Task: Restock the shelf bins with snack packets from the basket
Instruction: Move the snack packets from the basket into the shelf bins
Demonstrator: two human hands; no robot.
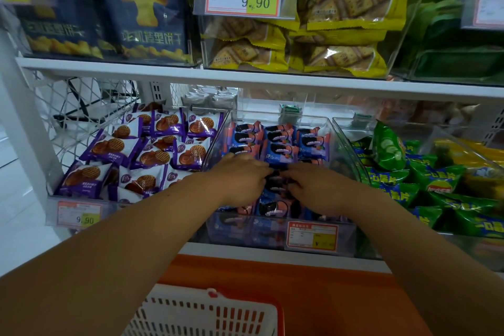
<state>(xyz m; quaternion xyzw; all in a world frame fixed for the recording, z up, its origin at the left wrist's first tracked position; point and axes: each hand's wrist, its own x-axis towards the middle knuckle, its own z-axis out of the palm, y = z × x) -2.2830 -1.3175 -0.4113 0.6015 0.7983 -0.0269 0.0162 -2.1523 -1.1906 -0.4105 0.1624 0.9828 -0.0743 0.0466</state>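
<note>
Both hands are in the middle bin (345, 144), at the frame's centre, with one packet (276, 183) between them. The left hand (240, 179) is at the packet's 9 o'clock and the right hand (319, 188) at its 3 o'clock. Each has fingers curled onto an end of the packet, so we log both as gripping it; the fingertips are blurred and the exact hold is unclear. At 12 o'clock of the hands, blue packets (281, 142) stand in tidy rows filling the back of the bin, and more lie at 6 o'clock against its front wall. We judge this bin nearly stocked, and the packet in hand is being seated in the gap between the two groups. The purple packets (152, 155) at 9 o'clock and the green bags (409, 180) at 3 o'clock look well filled already. The basket (201, 311) is at 6 o'clock, showing only its rim and slotted wall. Its contents are hidden, so we cannot tell how much stock is left to shelve
</note>
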